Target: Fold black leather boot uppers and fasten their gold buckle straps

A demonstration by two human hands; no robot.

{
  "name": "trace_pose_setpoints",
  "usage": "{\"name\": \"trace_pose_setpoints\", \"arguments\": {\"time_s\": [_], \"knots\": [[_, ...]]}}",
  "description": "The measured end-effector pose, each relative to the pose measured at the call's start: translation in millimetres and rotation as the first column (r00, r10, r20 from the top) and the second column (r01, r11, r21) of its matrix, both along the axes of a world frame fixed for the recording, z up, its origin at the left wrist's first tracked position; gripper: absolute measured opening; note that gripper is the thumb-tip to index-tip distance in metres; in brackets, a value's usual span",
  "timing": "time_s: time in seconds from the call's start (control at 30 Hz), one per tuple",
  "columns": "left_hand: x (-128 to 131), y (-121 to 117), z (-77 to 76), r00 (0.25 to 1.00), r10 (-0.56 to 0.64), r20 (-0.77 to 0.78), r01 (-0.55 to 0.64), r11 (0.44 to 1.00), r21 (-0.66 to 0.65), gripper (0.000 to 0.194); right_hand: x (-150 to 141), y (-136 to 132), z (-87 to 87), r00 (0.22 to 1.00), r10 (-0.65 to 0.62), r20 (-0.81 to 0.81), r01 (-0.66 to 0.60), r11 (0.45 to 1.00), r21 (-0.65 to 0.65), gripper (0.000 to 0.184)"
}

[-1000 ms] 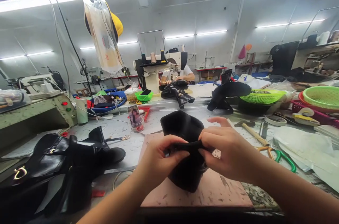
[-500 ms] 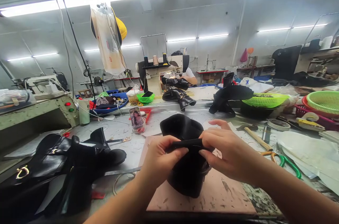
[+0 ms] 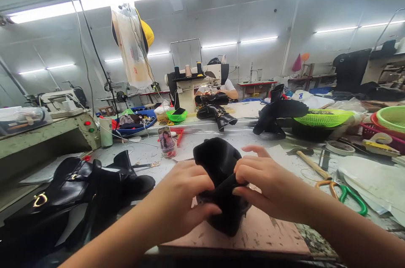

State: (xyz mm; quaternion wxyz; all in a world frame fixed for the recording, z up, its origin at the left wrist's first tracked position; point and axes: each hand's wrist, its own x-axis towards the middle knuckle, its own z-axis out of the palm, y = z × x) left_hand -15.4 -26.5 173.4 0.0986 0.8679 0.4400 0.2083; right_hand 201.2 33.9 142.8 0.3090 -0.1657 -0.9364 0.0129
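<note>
A black boot upper (image 3: 229, 213) stands over a pinkish board (image 3: 268, 234) in front of me, its soft dark lining showing. My right hand (image 3: 256, 177) pinches the folded edge of it between thumb and fingers, with one finger raised clear. On the other side, my left hand (image 3: 193, 198) has curled fingers over the same edge and its thumb below, spread a little wider. Where the left fingertips meet the dark material is hard to make out. Shiny black boots (image 3: 79, 183) with gold buckles lie in a pile at the left.
Right of the board lie a hammer (image 3: 313, 164), scissors with green and orange handles (image 3: 351, 198) and a tape roll (image 3: 340, 148). A phone (image 3: 165, 138) leans on a cup ahead. Farther off are more black boots (image 3: 217, 116), a green basket (image 3: 324, 118) and a person at a sewing machine (image 3: 185, 90).
My left hand has loosened its flat pinch, its thumb dropping lower and its fingers shifting on the edge. The folded edge now slants instead of lying level. My right hand keeps its pinch.
</note>
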Motion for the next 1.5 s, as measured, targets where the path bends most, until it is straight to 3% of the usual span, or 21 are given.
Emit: {"name": "trace_pose_setpoints", "arguments": {"time_s": [0.1,0.23,0.37,0.47,0.57,0.7,0.77,1.03,1.1,1.2,1.27,1.4,1.5], "knots": [[1,0,3.9,0.991,-0.1,-0.087,0.105,0.993,0.059,0.014,-4,-2,0.3,1.0,0.01,0.022,-0.01,1.0,0.006,0.018],[-3,3,5.7,0.983,-0.183,-0.017,0.181,0.981,-0.069,0.012,-7,-2,-0.7,0.999,0.027,0.027,-0.028,0.999,0.02,0.021],[3,2,19.1,0.955,-0.21,-0.211,0.18,0.971,-0.155,0.017,-10,-6,-1.0,1.0,0.026,-0.017,-0.024,0.997,0.077,0.023],[13,2,27.3,0.939,-0.177,-0.296,0.159,0.984,-0.085,0.011,-11,-12,1.1,0.996,0.007,-0.084,0.003,0.994,0.113,0.022],[18,3,27.4,0.968,-0.171,-0.182,0.161,0.985,-0.066,0.01,-6,-16,7.6,0.997,0.032,-0.075,-0.028,0.998,0.048,0.018],[14,3,23.9,0.986,-0.164,-0.021,0.158,0.971,-0.178,0.01,5,-11,17.8,0.991,0.098,0.092,-0.082,0.984,-0.16,0.011],[13,2,24.5,0.987,-0.16,-0.002,0.156,0.96,-0.233,0.007,8,-8,20.0,0.988,0.11,0.108,-0.086,0.975,-0.204,0.012],[16,5,37.2,0.966,-0.255,-0.036,0.222,0.897,-0.382,0.02,4,-10,17.8,0.996,0.088,0.017,-0.085,0.987,-0.138,0.016],[19,4,39.0,0.968,-0.229,-0.105,0.183,0.925,-0.334,0.018,3,-14,18.4,0.998,0.057,-0.014,-0.058,0.994,-0.096,0.011],[22,2,37.7,0.963,-0.104,-0.247,0.077,0.99,-0.119,0.008,2,-18,19.3,1.0,-0.017,-0.021,0.015,0.998,-0.069,0.007],[22,0,34.1,0.961,-0.072,-0.268,0.067,0.997,-0.026,0.01,4,-19,19.4,0.999,-0.036,0.028,0.039,0.994,-0.099,0.005],[18,0,24.9,0.98,-0.091,-0.175,0.082,0.995,-0.058,0.011,9,-16,19.0,0.986,0.01,0.165,0.021,0.983,-0.185,0.014],[14,1,20.9,0.99,-0.1,-0.097,0.09,0.99,-0.106,0.011,11,-12,18.9,0.988,0.019,0.153,0.009,0.984,-0.179,0.018]]}}
